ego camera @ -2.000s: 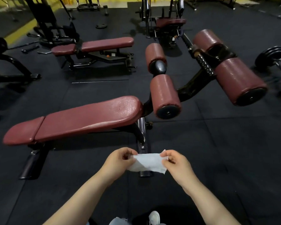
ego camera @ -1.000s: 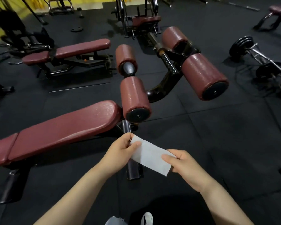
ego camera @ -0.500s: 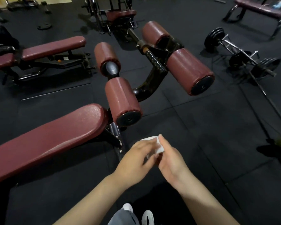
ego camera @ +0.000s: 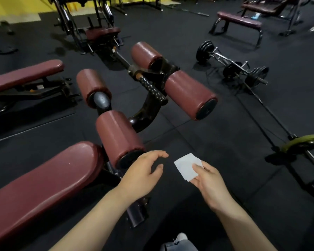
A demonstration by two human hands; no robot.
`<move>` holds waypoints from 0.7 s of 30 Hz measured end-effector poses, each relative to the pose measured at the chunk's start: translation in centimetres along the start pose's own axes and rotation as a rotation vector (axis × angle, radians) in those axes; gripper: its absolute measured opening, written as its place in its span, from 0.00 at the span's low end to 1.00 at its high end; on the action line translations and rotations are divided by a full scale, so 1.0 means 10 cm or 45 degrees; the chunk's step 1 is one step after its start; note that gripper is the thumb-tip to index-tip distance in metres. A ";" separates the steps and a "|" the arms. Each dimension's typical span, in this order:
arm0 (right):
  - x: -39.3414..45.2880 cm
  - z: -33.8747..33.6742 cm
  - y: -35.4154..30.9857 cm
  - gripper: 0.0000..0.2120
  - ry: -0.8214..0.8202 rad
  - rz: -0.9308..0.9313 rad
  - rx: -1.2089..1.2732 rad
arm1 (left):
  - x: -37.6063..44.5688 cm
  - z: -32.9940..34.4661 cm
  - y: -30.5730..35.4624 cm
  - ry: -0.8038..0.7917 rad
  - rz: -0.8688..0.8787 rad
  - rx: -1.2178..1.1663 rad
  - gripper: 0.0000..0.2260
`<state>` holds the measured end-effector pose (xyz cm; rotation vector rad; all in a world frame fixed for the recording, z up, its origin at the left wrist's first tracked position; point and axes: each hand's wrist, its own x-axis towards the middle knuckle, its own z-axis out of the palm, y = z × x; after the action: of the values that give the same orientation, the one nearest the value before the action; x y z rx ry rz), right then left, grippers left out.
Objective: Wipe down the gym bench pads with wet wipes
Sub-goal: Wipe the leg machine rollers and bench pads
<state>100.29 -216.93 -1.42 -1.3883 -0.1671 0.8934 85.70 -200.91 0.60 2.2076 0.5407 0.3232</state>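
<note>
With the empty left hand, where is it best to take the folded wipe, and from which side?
Probably the free upper-left corner of the folded wipe, coming from the left. The right hand pinches its lower-right part, so that corner sticks out bare toward the left hand, which hangs open beside it. A thumb-and-finger pinch suits the thin, flat sheet.

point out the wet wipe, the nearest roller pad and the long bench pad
wet wipe (ego camera: 186, 166), head view, middle of the folded sheet
nearest roller pad (ego camera: 119, 134), head view, curved side
long bench pad (ego camera: 43, 182), head view, top surface

Barbell (ego camera: 243, 73) right of bench (ego camera: 43, 178)
</note>
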 end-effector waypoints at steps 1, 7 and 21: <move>0.07 -0.07 -0.06 0.12 0.016 -0.013 -0.003 | 0.10 0.02 0.03 -0.014 0.013 0.030 0.15; 0.56 -0.54 -0.50 0.12 -0.028 -0.079 -0.048 | 0.78 0.26 0.20 -0.021 0.095 0.169 0.15; 2.28 -1.30 -1.99 0.13 -0.128 -0.413 -0.524 | 2.21 0.68 0.76 0.679 -0.100 -0.062 0.19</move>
<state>132.13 -211.13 4.46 -1.6347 -0.6648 0.6776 109.82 -199.12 3.33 2.0397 0.8900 0.8843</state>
